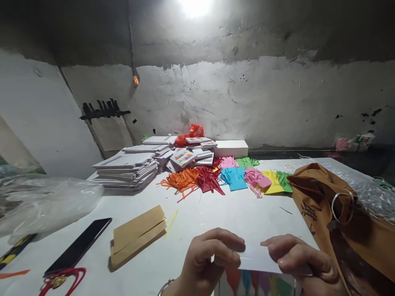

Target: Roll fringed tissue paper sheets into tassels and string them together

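At the bottom of the view I hold a white card box (261,263) with a row of coloured pennants printed on its near face. My left hand (212,257) has its fingers curled and closed on the box's left upper edge. My right hand (304,261) is bent in the same way and closed on the right upper edge. A white top panel shows between the two hands. The lower part of the box is cut off by the frame, and the thumbs are mostly hidden.
Ahead lie bundles of cut strips, orange (182,180), dark red (210,179), blue (233,179) and yellow (272,183). Stacked flat white boxes (125,170), printed boxes (183,157), brown card pieces (138,234), a phone (82,244) and a brown cloth bag (321,193) surround the table.
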`<state>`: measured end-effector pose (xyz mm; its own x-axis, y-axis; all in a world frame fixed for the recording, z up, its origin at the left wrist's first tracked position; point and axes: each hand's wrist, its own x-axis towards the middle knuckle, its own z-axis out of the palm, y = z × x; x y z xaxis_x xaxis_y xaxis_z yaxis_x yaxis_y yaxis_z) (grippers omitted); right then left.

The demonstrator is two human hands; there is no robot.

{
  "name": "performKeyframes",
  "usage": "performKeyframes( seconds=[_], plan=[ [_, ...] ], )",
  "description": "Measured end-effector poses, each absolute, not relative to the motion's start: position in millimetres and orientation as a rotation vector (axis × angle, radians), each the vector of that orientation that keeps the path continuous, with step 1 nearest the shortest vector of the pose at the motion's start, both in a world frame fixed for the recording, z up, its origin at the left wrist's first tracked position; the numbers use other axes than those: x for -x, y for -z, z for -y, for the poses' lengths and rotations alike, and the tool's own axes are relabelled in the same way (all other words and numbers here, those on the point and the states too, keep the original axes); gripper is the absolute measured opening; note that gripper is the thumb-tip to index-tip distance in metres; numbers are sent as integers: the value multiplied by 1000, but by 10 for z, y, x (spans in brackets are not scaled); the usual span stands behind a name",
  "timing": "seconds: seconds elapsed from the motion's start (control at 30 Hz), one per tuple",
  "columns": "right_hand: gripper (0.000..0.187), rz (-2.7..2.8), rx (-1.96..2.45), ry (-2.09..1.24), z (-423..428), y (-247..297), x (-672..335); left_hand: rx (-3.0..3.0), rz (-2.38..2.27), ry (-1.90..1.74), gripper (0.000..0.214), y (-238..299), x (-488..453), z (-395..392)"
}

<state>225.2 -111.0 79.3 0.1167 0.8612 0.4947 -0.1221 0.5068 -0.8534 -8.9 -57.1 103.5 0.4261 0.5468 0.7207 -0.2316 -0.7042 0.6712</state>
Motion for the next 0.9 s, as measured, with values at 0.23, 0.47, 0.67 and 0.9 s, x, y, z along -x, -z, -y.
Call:
performKeyframes(
  seconds=[0.23,0.47,0.67,0.9],
  plan=[
    [25,1820,688,-6,1042,-901,-2385,-2081,-394,-1170,23,-1090,228,641],
    [43,2147,703,801,1044,-931,-2579,-2188,-372,-1280,13,-1091,86,602],
    [38,2144,614,895,1038,-1065,-2577,-2060,-331,-1336,23,-1033,59,601],
    [29,2110,628,917,989,-1031,-2522,-2068,-382,-1349,24,-981,24,603]
  ],
)
